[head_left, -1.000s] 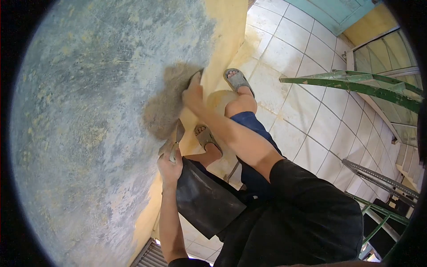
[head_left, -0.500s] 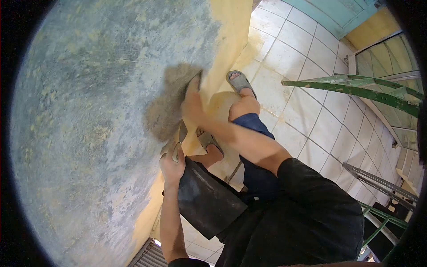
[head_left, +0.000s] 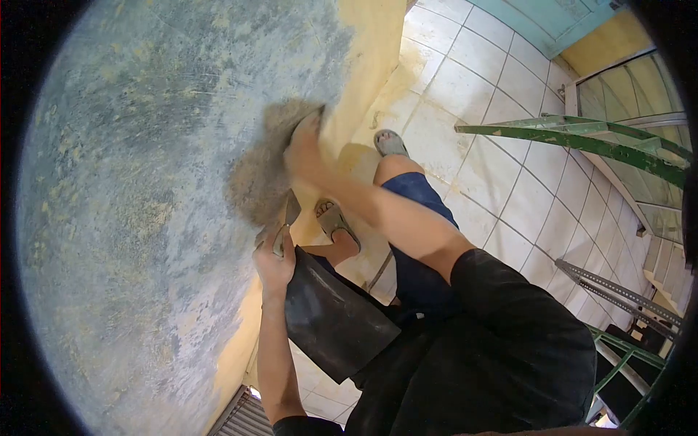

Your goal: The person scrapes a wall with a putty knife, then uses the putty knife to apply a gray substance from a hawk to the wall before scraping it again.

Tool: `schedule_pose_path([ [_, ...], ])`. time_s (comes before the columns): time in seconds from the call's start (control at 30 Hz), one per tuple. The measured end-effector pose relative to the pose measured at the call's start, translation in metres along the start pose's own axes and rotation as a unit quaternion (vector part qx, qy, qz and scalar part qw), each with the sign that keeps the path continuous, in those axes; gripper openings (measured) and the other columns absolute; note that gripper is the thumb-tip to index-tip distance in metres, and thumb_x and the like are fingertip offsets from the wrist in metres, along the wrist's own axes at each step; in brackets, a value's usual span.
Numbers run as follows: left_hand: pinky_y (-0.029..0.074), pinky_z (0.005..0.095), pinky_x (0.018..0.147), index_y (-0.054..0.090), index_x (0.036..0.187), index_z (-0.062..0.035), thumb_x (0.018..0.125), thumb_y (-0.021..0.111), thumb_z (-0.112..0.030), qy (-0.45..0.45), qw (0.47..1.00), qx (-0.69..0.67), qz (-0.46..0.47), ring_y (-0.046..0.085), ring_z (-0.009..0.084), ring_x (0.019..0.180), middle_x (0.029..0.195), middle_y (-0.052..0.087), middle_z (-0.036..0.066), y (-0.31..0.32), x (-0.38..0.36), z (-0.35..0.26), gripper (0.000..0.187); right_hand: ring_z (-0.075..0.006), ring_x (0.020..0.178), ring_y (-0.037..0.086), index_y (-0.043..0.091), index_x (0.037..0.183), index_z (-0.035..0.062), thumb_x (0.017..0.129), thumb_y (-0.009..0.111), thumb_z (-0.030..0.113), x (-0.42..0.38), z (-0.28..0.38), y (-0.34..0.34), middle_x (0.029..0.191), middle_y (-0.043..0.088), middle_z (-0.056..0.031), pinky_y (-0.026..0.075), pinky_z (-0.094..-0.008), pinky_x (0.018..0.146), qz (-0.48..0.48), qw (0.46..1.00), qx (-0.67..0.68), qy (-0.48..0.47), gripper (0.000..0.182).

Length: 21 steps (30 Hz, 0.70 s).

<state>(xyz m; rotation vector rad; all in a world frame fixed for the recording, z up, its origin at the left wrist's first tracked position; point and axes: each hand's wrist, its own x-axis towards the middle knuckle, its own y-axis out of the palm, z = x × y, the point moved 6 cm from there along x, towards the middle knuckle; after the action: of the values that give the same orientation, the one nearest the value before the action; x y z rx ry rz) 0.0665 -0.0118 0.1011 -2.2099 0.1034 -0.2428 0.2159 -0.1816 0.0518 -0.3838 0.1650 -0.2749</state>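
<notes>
My right hand (head_left: 304,154), blurred by motion, is at the upper right part of a dark grey-brown patch (head_left: 254,182) on the mottled blue-grey wall (head_left: 131,167). A thin dark edge of a flat tool (head_left: 317,112) shows past its fingertips; the grip itself is unclear. Below the patch, my left hand (head_left: 275,263) is closed around a grey tool whose flat blade (head_left: 292,209) points up beside the wall. A black, flat-looking sheet or container (head_left: 336,316) lies just right of my left wrist, in front of my body.
Yellow wall paint (head_left: 374,54) borders the blue-grey area. My sandalled feet (head_left: 338,224) stand on white floor tiles (head_left: 472,167) near the wall base. Green metal legs (head_left: 574,138), a perforated metal bar (head_left: 618,291) and a glazed frame (head_left: 636,94) are on the right.
My right hand has shifted slightly left along the patch. My left hand and its tool appear slightly lower and further left, as the whole view has shifted a little.
</notes>
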Motion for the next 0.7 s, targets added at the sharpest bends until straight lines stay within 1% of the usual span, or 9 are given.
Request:
schedule_pose_path([
  [0.07, 0.052, 0.0416, 0.079, 0.07, 0.101, -0.0014, 0.085, 0.063, -0.012, -0.009, 1.0, -0.001, -0.002, 0.066, 0.0395, 0.089, 0.099, 0.068, 0.024, 0.0, -0.004, -0.003, 0.021, -0.0507, 0.135, 0.03, 0.006, 0.139, -0.022, 0.073, 0.053, -0.008, 0.062, -0.062, 0.016, 0.142, 0.021, -0.0459, 0.035, -0.0424, 0.109, 0.072, 0.979, 0.164, 0.099, 0.082],
  [0.1, 0.052, 0.0415, 0.079, 0.07, 0.102, -0.0012, 0.085, 0.063, -0.012, -0.019, 1.0, 0.003, 0.001, 0.067, 0.0394, 0.088, 0.098, 0.068, 0.024, 0.001, -0.003, -0.003, 0.021, -0.0503, 0.139, 0.02, -0.005, 0.141, -0.0215, 0.073, 0.05, -0.009, 0.044, -0.032, -0.007, 0.146, 0.011, -0.045, 0.026, -0.0425, 0.114, -0.088, 0.991, 0.096, 0.005, 0.088],
  [0.2, 0.052, 0.0415, 0.078, 0.07, 0.102, -0.0007, 0.085, 0.063, -0.011, -0.002, 1.0, 0.001, 0.0, 0.067, 0.0397, 0.086, 0.095, 0.068, 0.024, 0.003, -0.002, -0.001, 0.021, -0.0508, 0.128, 0.041, -0.002, 0.137, -0.0261, 0.074, 0.045, -0.012, -0.036, 0.022, 0.007, 0.147, 0.008, -0.0436, 0.043, -0.0434, 0.1, 0.016, 0.997, -0.022, -0.073, 0.08],
  [0.27, 0.053, 0.0416, 0.077, 0.07, 0.102, -0.0004, 0.085, 0.063, -0.012, 0.027, 1.0, 0.0, -0.012, 0.067, 0.0401, 0.085, 0.094, 0.069, 0.024, 0.004, 0.001, -0.003, 0.022, -0.0519, 0.135, 0.028, -0.006, 0.138, -0.0252, 0.075, 0.045, -0.011, -0.029, 0.023, 0.006, 0.147, 0.005, -0.0442, 0.033, -0.043, 0.11, 0.025, 0.99, -0.053, -0.132, 0.081],
  [0.37, 0.052, 0.0411, 0.079, 0.07, 0.103, 0.0007, 0.085, 0.064, -0.011, -0.023, 1.0, -0.011, 0.004, 0.067, 0.0397, 0.087, 0.093, 0.069, 0.024, 0.001, -0.008, -0.004, 0.022, -0.0546, 0.139, 0.016, -0.007, 0.138, -0.0242, 0.075, 0.046, -0.011, 0.012, -0.001, -0.011, 0.146, 0.003, -0.0458, 0.019, -0.0455, 0.117, -0.038, 0.995, 0.07, -0.063, 0.083],
  [0.43, 0.052, 0.041, 0.081, 0.07, 0.103, 0.0004, 0.084, 0.065, -0.011, -0.019, 1.0, 0.01, -0.004, 0.067, 0.0393, 0.089, 0.093, 0.069, 0.024, -0.001, -0.007, -0.006, 0.022, -0.0554, 0.139, 0.012, -0.006, 0.139, -0.0232, 0.075, 0.046, -0.012, 0.009, 0.008, -0.027, 0.145, 0.005, -0.0469, 0.017, -0.0468, 0.118, -0.003, 0.93, 0.361, 0.073, 0.083],
  [0.47, 0.052, 0.041, 0.081, 0.07, 0.103, 0.0004, 0.084, 0.065, -0.011, -0.017, 1.0, 0.01, -0.005, 0.067, 0.0393, 0.089, 0.093, 0.069, 0.024, 0.0, -0.005, -0.001, 0.022, -0.0554, 0.139, 0.012, -0.006, 0.139, -0.0232, 0.075, 0.046, -0.012, -0.008, 0.014, -0.022, 0.145, 0.005, -0.0469, 0.017, -0.0468, 0.118, -0.003, 0.93, 0.361, 0.07, 0.083],
  [0.53, 0.052, 0.0408, 0.082, 0.07, 0.103, -0.0003, 0.084, 0.065, -0.011, 0.035, 0.999, -0.007, -0.03, 0.067, 0.038, 0.091, 0.095, 0.069, 0.024, 0.0, -0.004, 0.002, 0.023, -0.0523, 0.138, 0.021, -0.001, 0.139, -0.0232, 0.076, 0.046, -0.013, -0.054, 0.036, 0.001, 0.144, 0.013, -0.0459, 0.021, -0.0435, 0.117, 0.065, 0.994, 0.026, -0.09, 0.079],
  [0.7, 0.051, 0.0406, 0.085, 0.07, 0.103, -0.0004, 0.085, 0.065, -0.012, -0.027, 0.999, -0.019, 0.003, 0.067, 0.0375, 0.095, 0.099, 0.069, 0.024, 0.001, -0.008, 0.0, 0.022, -0.0526, 0.138, 0.02, -0.003, 0.14, -0.0222, 0.076, 0.045, -0.014, 0.014, 0.001, -0.017, 0.144, 0.013, -0.0464, 0.021, -0.0428, 0.117, 0.012, 0.988, 0.15, 0.031, 0.08],
])
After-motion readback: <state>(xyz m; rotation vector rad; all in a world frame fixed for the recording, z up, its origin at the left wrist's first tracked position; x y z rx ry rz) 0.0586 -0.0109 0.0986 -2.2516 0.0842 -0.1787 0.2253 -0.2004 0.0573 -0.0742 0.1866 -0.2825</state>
